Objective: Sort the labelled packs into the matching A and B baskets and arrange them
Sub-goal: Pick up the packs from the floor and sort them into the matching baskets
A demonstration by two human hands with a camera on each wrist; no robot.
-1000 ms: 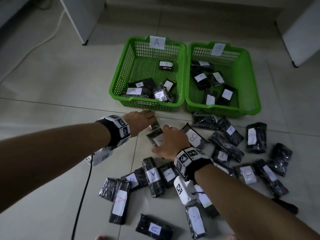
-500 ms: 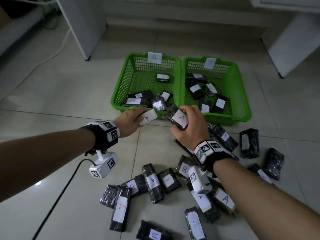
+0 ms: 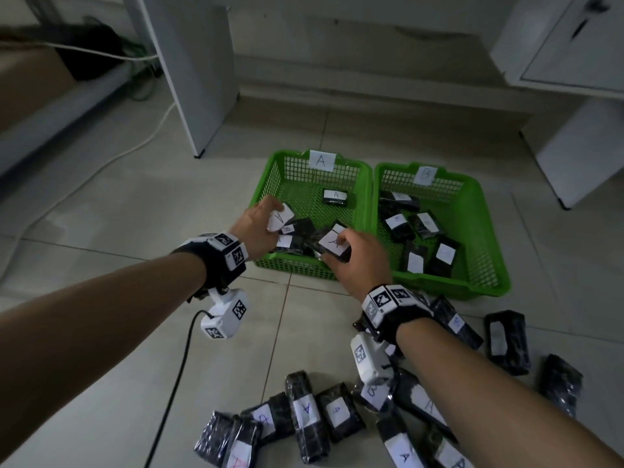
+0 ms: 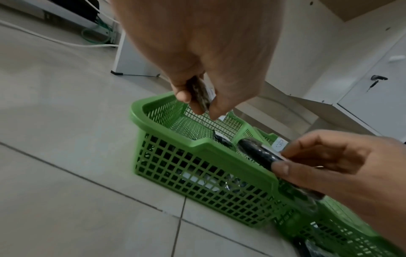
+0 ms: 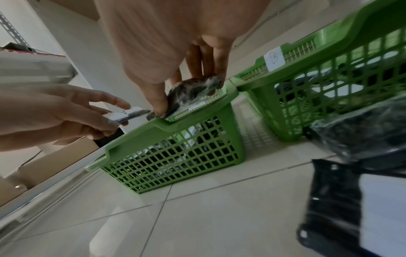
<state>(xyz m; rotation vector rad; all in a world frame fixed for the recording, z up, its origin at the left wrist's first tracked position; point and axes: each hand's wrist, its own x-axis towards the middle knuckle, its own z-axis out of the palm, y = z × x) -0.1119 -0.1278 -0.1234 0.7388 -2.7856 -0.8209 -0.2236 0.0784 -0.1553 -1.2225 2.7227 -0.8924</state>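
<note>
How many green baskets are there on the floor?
2. Basket A stands on the left and basket B directly to its right, side by side on the tiled floor. Both hands, left hand and right hand, hold packs over basket A. None seem hidden.

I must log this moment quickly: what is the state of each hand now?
Left hand: closed, holding a pack labelled A over the A basket.
Right hand: closed, holding another A pack there.

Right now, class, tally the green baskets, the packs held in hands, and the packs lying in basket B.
Green baskets: 2, basket A and basket B
Held packs: 2, one each in left hand and right hand
Packs in basket B: 5
Total: 9
</note>
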